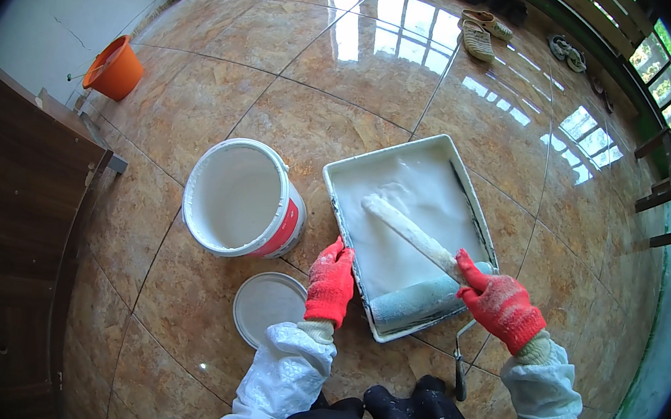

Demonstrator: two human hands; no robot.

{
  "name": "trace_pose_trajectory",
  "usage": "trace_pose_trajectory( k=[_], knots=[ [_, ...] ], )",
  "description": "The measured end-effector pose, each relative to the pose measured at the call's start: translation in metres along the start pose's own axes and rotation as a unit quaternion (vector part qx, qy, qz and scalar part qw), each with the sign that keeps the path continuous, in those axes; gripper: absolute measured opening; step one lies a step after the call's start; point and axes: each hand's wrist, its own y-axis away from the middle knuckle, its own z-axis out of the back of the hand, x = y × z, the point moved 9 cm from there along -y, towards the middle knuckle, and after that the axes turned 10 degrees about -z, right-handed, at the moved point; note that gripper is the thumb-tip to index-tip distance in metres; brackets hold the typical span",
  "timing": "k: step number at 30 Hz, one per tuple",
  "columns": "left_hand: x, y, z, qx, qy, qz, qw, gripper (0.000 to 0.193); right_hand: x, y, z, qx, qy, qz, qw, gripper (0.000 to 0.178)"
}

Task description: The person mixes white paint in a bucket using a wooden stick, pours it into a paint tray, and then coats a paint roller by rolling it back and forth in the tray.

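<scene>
Stick (413, 234) in right fingers (470, 271) touches paint (378, 267); left fingers (333, 253) hold tray (385, 154).

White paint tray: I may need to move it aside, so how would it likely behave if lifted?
The white paint tray would probably slosh, since wet-looking paint spreads across it. Its paint-smeared rim may be slippery. The roller at its near end could shift if the tray tilts.

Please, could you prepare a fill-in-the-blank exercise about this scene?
The stick is held by the right grip, gloved in ____.
The tray stands to the ____ of the bucket.
The paint in the tray is coloured ____.
The pot near the wall is coloured ____.

Missing words: red; right; white; orange
</scene>
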Motion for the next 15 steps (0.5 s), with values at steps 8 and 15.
trace_pose_trajectory(
  k=[8, 15],
  knots=[
    [-0.018, 0.002, -0.002, 0.036, -0.028, 0.01, 0.999, 0.039, -0.005, -0.01, 0.009, -0.015, 0.017, -0.01, 1.0, 0.061],
    [-0.022, 0.005, -0.002, 0.017, -0.049, 0.023, 0.998, 0.04, -0.014, -0.001, 0.014, -0.012, 0.014, -0.008, 1.0, 0.062]
  ],
)
